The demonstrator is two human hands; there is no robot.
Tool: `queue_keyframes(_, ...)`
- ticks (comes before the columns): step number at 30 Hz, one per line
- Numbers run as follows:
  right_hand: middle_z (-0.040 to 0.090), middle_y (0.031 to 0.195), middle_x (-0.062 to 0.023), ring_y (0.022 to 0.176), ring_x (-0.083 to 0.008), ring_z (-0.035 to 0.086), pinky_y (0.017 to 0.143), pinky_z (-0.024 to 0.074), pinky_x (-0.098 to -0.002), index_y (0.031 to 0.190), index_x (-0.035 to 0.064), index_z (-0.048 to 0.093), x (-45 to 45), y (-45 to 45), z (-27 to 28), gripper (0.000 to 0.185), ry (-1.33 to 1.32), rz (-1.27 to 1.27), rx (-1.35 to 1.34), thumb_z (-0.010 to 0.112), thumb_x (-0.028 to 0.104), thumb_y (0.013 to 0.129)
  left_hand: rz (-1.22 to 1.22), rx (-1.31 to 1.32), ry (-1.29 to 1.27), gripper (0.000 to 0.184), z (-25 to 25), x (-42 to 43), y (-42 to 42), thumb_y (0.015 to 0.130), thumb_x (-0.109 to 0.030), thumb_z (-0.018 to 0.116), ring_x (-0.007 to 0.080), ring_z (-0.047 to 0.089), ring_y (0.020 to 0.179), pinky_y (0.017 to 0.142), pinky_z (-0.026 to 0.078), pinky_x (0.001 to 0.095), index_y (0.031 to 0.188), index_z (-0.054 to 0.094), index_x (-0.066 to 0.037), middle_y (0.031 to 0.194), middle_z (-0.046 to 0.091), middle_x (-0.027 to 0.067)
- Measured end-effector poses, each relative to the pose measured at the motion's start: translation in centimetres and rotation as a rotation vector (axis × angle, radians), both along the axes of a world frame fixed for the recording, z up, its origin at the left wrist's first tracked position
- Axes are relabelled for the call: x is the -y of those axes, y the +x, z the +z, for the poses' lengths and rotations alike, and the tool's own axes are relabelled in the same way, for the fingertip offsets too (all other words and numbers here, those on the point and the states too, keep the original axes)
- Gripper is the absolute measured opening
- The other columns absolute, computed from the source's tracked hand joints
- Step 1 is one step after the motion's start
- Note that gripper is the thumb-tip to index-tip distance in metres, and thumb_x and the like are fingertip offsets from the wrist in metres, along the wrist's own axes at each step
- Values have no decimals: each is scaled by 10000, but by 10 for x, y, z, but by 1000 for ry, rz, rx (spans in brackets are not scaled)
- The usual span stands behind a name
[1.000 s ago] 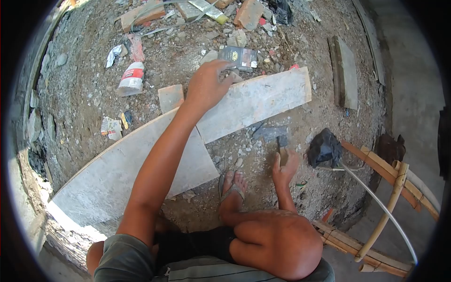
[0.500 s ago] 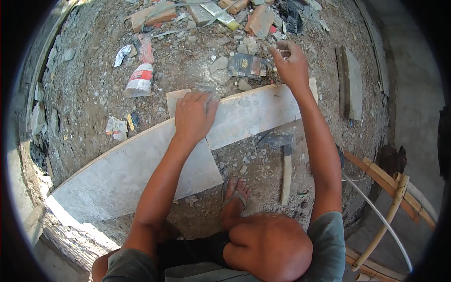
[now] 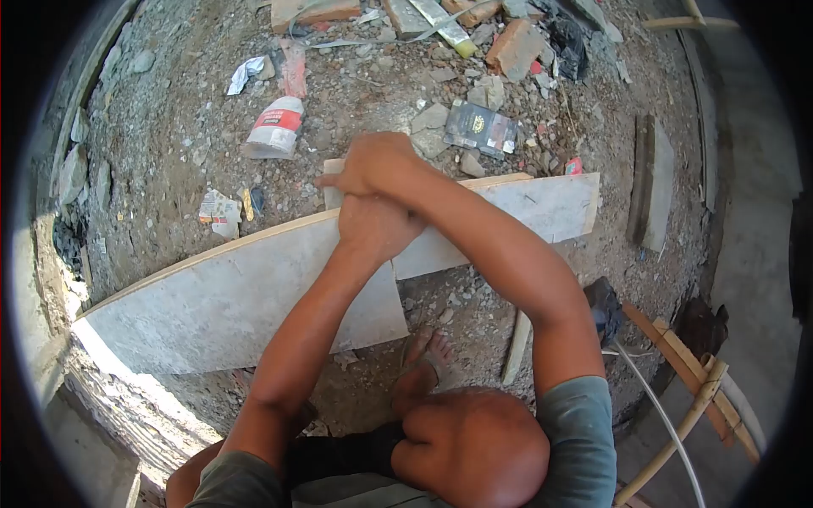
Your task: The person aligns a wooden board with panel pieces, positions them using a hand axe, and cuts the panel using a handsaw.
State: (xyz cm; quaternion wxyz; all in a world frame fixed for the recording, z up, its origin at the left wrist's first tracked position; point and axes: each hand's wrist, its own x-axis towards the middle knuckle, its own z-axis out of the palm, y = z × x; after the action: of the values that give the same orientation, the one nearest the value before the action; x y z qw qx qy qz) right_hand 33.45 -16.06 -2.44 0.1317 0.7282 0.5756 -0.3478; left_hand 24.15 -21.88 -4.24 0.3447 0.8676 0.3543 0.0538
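Two whitish boards meet under my hands: a long left board (image 3: 246,292) with a curved far edge, and a narrower right board (image 3: 538,207). My left hand (image 3: 373,227) rests over their joint, its fingers hidden beneath the other hand. Crossing above it, my right hand (image 3: 378,161) is curled at the far edge, one digit pointing left. Whatever it may hold is out of sight. A short wooden piece (image 3: 332,195) pokes out beyond the joint. Near my foot, a hammer's pale handle (image 3: 517,347) shows, while my right forearm covers its head.
Beyond the boards lie a torn red-and-white packet (image 3: 276,129), a dark flattened box (image 3: 480,129), bricks (image 3: 517,51) and rubble. A grey slab (image 3: 652,182) lies at right. Bamboo poles (image 3: 699,398) and a thin pale rod (image 3: 665,415) are at lower right.
My right hand has swung left from above the right board and come down across my left hand. The view has shifted slightly, and my right arm now hides the hammer head.
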Motion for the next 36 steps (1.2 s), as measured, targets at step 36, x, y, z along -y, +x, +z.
queue_keyframes(36,713,1188,-185,1101,-336,678,934,528,-438,1229,19,701,214,187,91,535,1026,-648,288,720,464,931,-101,-209,-72,589,53,43,-13,846,-611,751,376,728,867,804,562,474,1013,803,-48,907,754,202)
